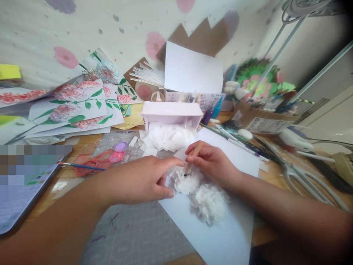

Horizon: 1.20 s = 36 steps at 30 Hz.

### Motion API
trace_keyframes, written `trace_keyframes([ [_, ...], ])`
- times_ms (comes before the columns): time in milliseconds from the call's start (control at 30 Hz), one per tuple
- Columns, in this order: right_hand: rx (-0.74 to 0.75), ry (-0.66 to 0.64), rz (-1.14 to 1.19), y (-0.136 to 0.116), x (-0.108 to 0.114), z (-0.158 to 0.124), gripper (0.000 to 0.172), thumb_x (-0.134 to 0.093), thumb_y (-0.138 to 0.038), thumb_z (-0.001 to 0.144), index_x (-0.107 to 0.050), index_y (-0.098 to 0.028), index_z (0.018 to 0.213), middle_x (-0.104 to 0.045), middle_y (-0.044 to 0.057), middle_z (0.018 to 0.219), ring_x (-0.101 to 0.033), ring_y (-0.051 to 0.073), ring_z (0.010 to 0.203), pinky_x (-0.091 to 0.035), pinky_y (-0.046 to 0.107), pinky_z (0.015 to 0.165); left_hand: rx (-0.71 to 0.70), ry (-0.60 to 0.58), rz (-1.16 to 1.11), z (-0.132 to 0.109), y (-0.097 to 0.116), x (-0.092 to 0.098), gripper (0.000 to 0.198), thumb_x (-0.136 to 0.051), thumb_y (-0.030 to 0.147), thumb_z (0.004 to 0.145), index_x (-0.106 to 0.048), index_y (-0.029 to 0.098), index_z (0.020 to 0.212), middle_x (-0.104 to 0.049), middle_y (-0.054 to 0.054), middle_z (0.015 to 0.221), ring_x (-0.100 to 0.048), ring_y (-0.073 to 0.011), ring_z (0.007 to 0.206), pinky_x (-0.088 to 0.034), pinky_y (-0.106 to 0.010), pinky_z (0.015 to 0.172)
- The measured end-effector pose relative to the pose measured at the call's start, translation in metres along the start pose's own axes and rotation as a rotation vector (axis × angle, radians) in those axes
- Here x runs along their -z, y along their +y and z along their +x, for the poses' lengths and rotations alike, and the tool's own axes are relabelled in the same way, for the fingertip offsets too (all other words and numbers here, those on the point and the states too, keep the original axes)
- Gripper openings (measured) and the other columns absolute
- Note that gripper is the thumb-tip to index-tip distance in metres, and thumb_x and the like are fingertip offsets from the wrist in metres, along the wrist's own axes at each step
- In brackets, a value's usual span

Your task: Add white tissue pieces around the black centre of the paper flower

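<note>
My right hand (211, 160) is closed in a pinch above a ruffled white paper flower (185, 183) with small dark marks at its centre. A thin pale shape shows at its fingertips, but I cannot make out what it is. My left hand (150, 180) comes in from the left, its index finger stretched out close to the right fingertips and its thumb apart beside the flower. Nothing shows between those fingers. A second fluffy white paper flower (210, 204) lies just below the first. Both are on a white sheet (226, 235).
A white box (172, 108) spills white paper pieces (173, 138) behind my hands. Large scissors (306, 180) and pens lie at the right. A brush (82, 165), red dish (92, 163) and tablet (30, 184) are at the left. A grey cutting mat (129, 235) lies in front.
</note>
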State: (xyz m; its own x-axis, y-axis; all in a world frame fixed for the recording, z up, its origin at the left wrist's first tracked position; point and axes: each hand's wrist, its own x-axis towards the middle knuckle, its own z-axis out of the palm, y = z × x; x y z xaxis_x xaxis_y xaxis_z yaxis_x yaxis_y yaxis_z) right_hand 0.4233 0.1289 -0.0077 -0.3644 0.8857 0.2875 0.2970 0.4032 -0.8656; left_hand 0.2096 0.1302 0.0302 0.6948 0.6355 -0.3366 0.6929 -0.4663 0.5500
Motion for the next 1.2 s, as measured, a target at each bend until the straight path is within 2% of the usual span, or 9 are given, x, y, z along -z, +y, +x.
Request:
trace_keyframes([
  [133,-0.031,0.012,-0.002,0.001,-0.002,0.001,0.016,-0.058,-0.022,0.081,-0.063,-0.015,0.068,-0.055,0.003,0.085,-0.055,0.012,0.081,-0.043,0.024,0.074,-0.037,-0.056,0.008,0.0,0.003,-0.001,0.053,-0.056,0.037,0.075,-0.039,0.044,0.124,-0.06,0.008,0.071,-0.054,-0.0107,0.059,-0.034,-0.02,0.05],
  [233,-0.065,0.022,0.061,0.003,0.005,0.004,0.016,-0.06,-0.024,0.08,-0.064,-0.015,0.069,-0.056,0.003,0.086,-0.055,0.012,0.079,-0.043,0.024,0.073,-0.028,-0.02,0.043,0.002,0.003,-0.004,0.053,-0.056,0.038,0.074,-0.04,0.044,0.124,-0.06,0.007,0.071,-0.054,-0.011,0.059,-0.033,-0.02,0.05],
  [400,-0.054,0.385,0.183,0.014,0.033,0.016,0.017,-0.063,-0.032,0.078,-0.066,-0.016,0.073,-0.059,0.003,0.076,-0.055,0.014,0.074,-0.044,0.029,0.073,-0.02,0.01,0.046,0.002,0.001,-0.005,0.054,-0.056,0.041,0.074,-0.039,0.047,0.124,-0.059,0.006,0.073,-0.055,-0.0118,0.062,-0.033,-0.02,0.048],
  [600,0.028,0.418,-0.017,0.028,0.035,0.03,0.015,-0.066,-0.031,0.075,-0.069,-0.017,0.069,-0.06,0.004,0.087,-0.054,0.016,0.088,-0.042,0.032,0.086,-0.017,0.008,0.022,0.001,0.001,-0.006,0.055,-0.055,0.04,0.074,-0.038,0.045,0.127,-0.06,0.005,0.074,-0.055,-0.0113,0.062,-0.032,-0.019,0.049],
  [767,-0.28,0.569,0.158,0.029,0.026,0.042,0.02,-0.068,-0.032,0.07,-0.066,-0.012,0.071,-0.063,0.005,0.076,-0.059,0.016,0.073,-0.049,0.032,0.076,-0.01,-0.009,0.016,0.001,0.001,-0.005,0.058,-0.055,0.04,0.074,-0.036,0.044,0.129,-0.06,0.005,0.076,-0.055,-0.0118,0.063,-0.032,-0.019,0.049],
  [833,-0.316,0.587,0.181,0.022,0.027,0.042,0.02,-0.067,-0.03,0.071,-0.065,-0.01,0.071,-0.063,0.005,0.069,-0.06,0.015,0.066,-0.051,0.032,0.073,-0.009,-0.009,0.016,0.002,0.0,-0.005,0.058,-0.055,0.04,0.074,-0.036,0.044,0.129,-0.06,0.005,0.077,-0.054,-0.0121,0.063,-0.032,-0.02,0.05],
  [967,-0.201,0.556,0.178,-0.003,0.037,0.032,0.019,-0.07,-0.028,0.071,-0.065,-0.01,0.07,-0.064,0.005,0.068,-0.061,0.015,0.065,-0.052,0.029,0.07,-0.015,-0.008,0.015,0.002,0.001,-0.005,0.058,-0.055,0.041,0.073,-0.037,0.042,0.129,-0.06,0.003,0.08,-0.054,-0.0124,0.063,-0.032,-0.02,0.05],
  [1067,-0.145,0.41,0.337,-0.021,0.041,0.02,0.021,-0.071,-0.032,0.07,-0.066,-0.012,0.076,-0.064,0.006,0.07,-0.062,0.015,0.065,-0.052,0.028,0.066,-0.02,-0.011,0.016,0.002,0.002,-0.005,0.058,-0.055,0.04,0.073,-0.037,0.04,0.129,-0.06,0.003,0.081,-0.054,-0.0123,0.064,-0.032,-0.02,0.051],
  [1200,-0.234,0.155,0.442,-0.03,0.032,0.008,0.025,-0.068,-0.036,0.073,-0.066,-0.012,0.077,-0.063,0.006,0.069,-0.06,0.013,0.06,-0.052,0.026,0.061,-0.034,-0.014,0.004,0.002,0.003,-0.004,0.052,-0.054,0.04,0.074,-0.044,0.035,0.124,-0.061,0.003,0.079,-0.054,-0.0124,0.063,-0.033,-0.021,0.051],
])
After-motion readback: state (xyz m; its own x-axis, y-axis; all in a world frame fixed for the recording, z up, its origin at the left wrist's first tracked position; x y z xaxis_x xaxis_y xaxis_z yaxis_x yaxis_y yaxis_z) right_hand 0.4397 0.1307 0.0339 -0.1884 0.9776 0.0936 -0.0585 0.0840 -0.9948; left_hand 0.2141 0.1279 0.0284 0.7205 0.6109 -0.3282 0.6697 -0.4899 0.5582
